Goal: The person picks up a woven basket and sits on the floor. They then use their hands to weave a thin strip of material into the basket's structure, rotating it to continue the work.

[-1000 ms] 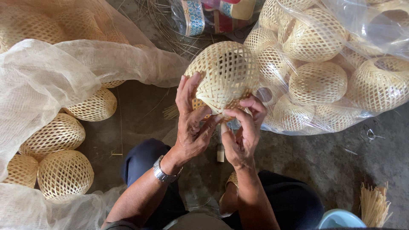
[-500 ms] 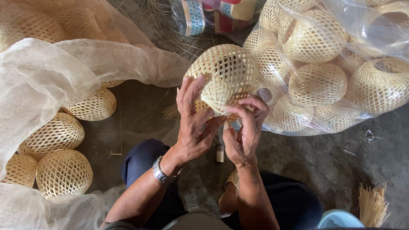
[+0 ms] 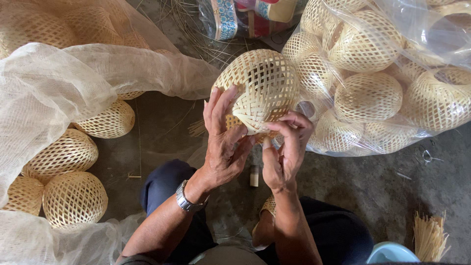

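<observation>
While both hands grip it from below, a woven bamboo ball (image 3: 260,91) sits raised above the person's knees. The left hand (image 3: 223,142) cups its underside with fingers spread and curled; the right hand (image 3: 287,147) pinches the lower rim between thumb and fingertips. Beyond the right hand, a clear plastic bag (image 3: 392,73) holds similar balls. Beyond the left hand, more balls (image 3: 73,196) lie under pale netting (image 3: 49,88) on the concrete floor (image 3: 373,186).
</observation>
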